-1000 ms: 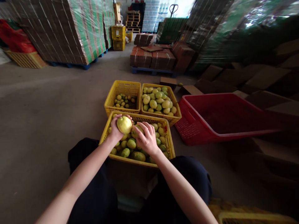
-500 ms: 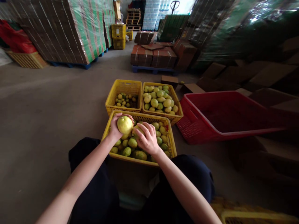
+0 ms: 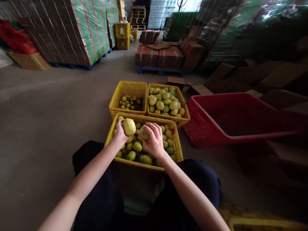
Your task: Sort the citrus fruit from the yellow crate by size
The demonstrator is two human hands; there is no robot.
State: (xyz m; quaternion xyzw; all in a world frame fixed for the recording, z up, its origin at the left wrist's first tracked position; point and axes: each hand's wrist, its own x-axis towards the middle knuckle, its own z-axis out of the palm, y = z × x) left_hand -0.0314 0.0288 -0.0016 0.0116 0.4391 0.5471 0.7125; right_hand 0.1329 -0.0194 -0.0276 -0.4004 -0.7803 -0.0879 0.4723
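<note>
My left hand (image 3: pixel 120 131) is closed round a large yellow lemon (image 3: pixel 129 127), above the left part of the near yellow crate (image 3: pixel 141 165). Beside it, my right hand (image 3: pixel 155 139) grips a greener lemon (image 3: pixel 145 134), partly covered by the fingers. Under both hands the near crate holds many green and yellow lemons (image 3: pixel 137 147). Just behind it, the far right crate (image 3: pixel 184 120) is heaped with larger lemons (image 3: pixel 166 101). The far left crate (image 3: pixel 113 107) has smaller lemons (image 3: pixel 127 102) at its bottom.
A large red plastic bin (image 3: pixel 199 128) stands tilted on the right, with cardboard pieces (image 3: pixel 255 75) around it. Strapped carton stacks (image 3: pixel 158 59) sit on a blue pallet (image 3: pixel 154 70) behind the crates. Wrapped pallet loads (image 3: pixel 91 35) stand at left. Another yellow crate's edge (image 3: pixel 262 222) shows at lower right.
The lemon in my left hand has turned and sits slightly higher. My right hand has lifted a little, its fingers now wrapped round a lemon more plainly in view.
</note>
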